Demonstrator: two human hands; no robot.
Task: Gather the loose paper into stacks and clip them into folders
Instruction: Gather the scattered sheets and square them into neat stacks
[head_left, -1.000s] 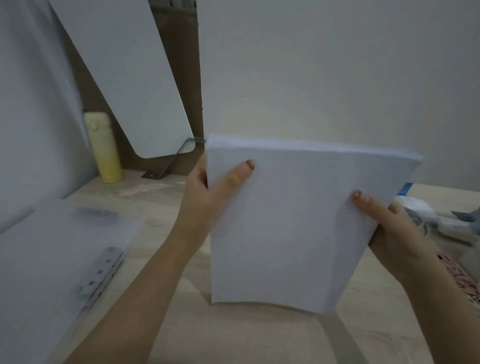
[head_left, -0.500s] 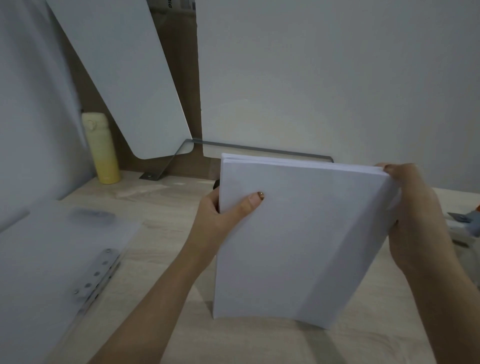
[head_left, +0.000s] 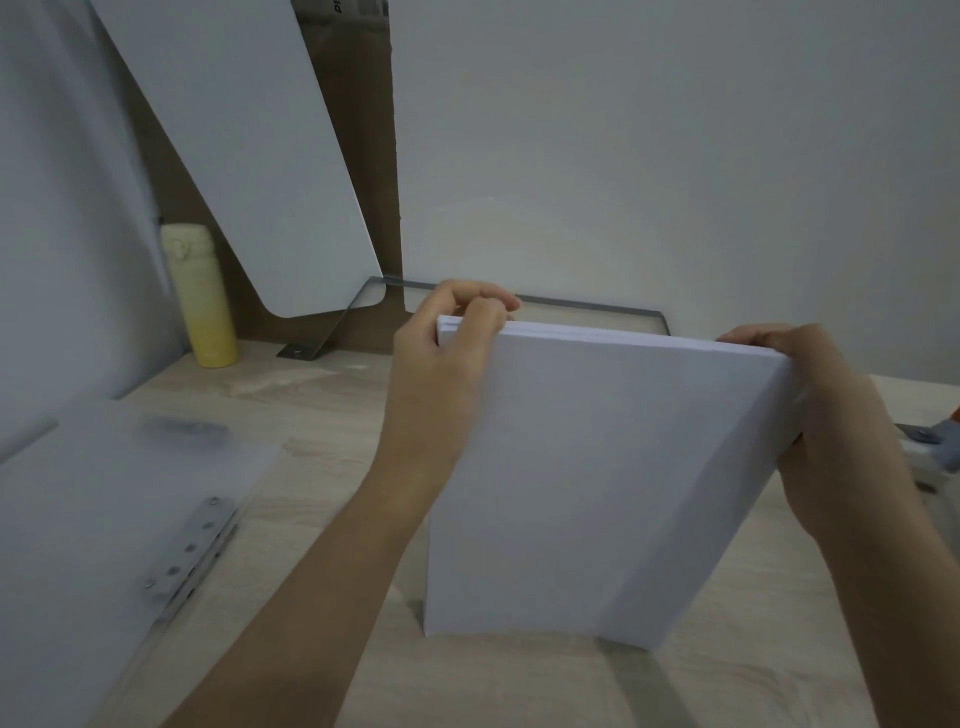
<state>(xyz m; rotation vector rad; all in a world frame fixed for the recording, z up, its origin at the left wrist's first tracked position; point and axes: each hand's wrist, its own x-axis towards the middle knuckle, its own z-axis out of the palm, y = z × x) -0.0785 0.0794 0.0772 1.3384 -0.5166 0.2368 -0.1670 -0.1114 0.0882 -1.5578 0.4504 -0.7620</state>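
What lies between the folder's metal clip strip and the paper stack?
Head view: bare wooden desk, crossed only by the left forearm reaching to the paper stack.

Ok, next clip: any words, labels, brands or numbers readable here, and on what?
Nothing reads in full.
Dark letters on the strip at the top edge: cut off by the frame, unreadable.
On the paper stack: facing sheet blank.
On the yellow bottle: no marking legible.
On the folder: no print visible.

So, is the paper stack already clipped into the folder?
No: the left hand and right hand hold the paper stack upright, apart from the translucent folder lying on the desk at the left.
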